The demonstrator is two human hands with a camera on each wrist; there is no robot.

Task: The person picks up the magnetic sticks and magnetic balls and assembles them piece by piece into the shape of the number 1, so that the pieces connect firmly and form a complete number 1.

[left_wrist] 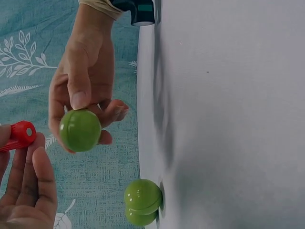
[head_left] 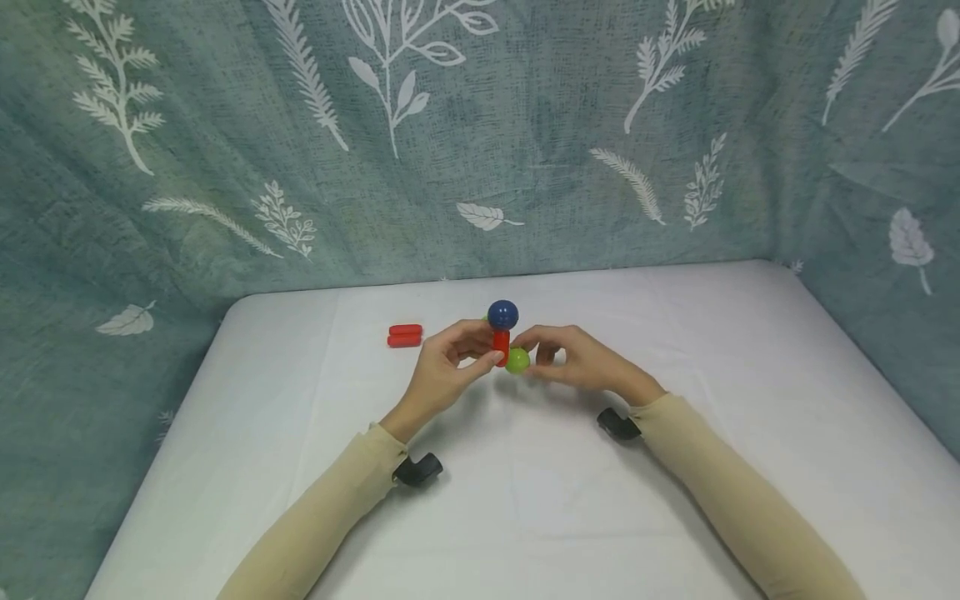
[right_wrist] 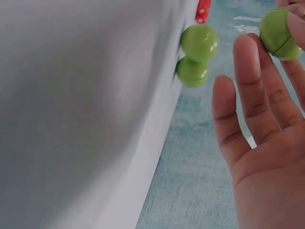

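Note:
My left hand (head_left: 442,371) pinches a red rod (head_left: 501,345) between thumb and fingers, holding it upright above the table. A dark blue ball (head_left: 502,315) sits on the rod's top end. The rod's lower end face (left_wrist: 30,131), with a small pale round spot, shows in the left wrist view. Just to the right, my right hand (head_left: 573,358) grips a green ball (head_left: 517,360) between thumb and fingers, close beside the rod. In the right wrist view this green ball (right_wrist: 281,36) shows a seam, and the hand's other fingers (right_wrist: 226,102) are extended.
Two more green balls (left_wrist: 143,195) rest on the white table (head_left: 480,517), mostly hidden behind the left hand in the head view. Two red rods (head_left: 405,335) lie side by side to the left. A patterned green curtain (head_left: 555,200) hangs behind the table.

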